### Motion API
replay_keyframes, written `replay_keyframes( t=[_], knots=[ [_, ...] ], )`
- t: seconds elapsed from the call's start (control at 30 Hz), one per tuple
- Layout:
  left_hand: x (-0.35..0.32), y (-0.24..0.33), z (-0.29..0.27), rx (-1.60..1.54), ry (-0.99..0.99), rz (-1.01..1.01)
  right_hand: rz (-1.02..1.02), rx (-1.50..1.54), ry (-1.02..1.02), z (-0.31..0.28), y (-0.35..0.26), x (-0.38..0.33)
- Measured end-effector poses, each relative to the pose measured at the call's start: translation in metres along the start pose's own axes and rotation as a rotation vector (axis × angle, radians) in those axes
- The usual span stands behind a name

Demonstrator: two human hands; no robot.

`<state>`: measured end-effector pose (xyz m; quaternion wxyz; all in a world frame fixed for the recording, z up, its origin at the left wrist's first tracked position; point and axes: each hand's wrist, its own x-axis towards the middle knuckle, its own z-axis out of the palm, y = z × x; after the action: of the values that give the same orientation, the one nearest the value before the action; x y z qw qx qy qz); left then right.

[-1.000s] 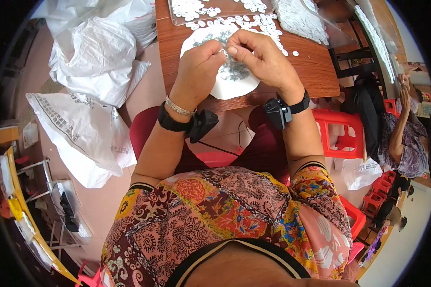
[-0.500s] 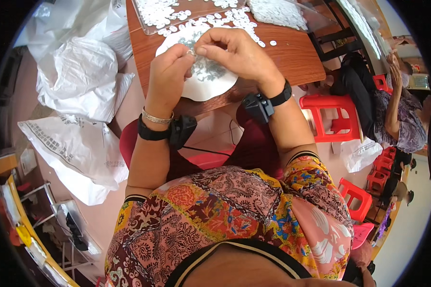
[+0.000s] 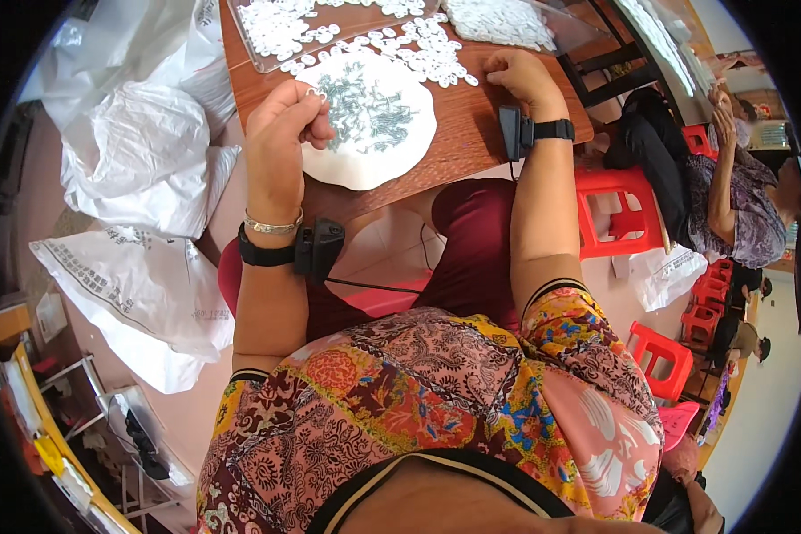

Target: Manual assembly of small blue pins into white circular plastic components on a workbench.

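My left hand (image 3: 280, 123) is closed in a pinch on a small white ring-shaped piece (image 3: 314, 92), above the left rim of a white scalloped plate (image 3: 365, 173). Many small grey, metal-looking slender parts (image 3: 374, 116) lie heaped on that plate. Off to the right, my right hand (image 3: 529, 78) hovers over the wooden table, beside loose white oval pieces (image 3: 432, 49). Its fingers are curled together, and whatever they may hold is too small to make out.
A clear tray (image 3: 271, 58) of white pieces stands at the table's far left, another filled tray (image 3: 503, 25) at the back. White sacks (image 3: 138, 160) crowd the floor on the left. Red stools (image 3: 618, 209) and a seated person (image 3: 730, 200) are to the right.
My right hand has left my left hand and moved right, uncovering the plate's heap of parts. My left hand has shifted slightly left, still pinching the small white piece.
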<state>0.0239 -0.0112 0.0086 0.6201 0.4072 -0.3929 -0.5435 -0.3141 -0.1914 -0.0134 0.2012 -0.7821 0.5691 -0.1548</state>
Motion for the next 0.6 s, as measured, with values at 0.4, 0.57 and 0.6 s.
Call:
replay_keyframes(
  t=[0.4,0.57,0.6],
  knots=[
    [-0.003,-0.001,0.011,-0.037,-0.073,-0.009,-0.048,0.101,0.021,-0.001,-0.053,-0.010],
    [-0.010,-0.001,0.017,-0.171,-0.095,-0.095,-0.171,0.895,-0.058,0.022,-0.159,-0.036],
    [-0.010,-0.003,0.017,-0.186,-0.112,-0.098,-0.193,0.978,-0.083,0.027,-0.172,-0.041]
  ],
)
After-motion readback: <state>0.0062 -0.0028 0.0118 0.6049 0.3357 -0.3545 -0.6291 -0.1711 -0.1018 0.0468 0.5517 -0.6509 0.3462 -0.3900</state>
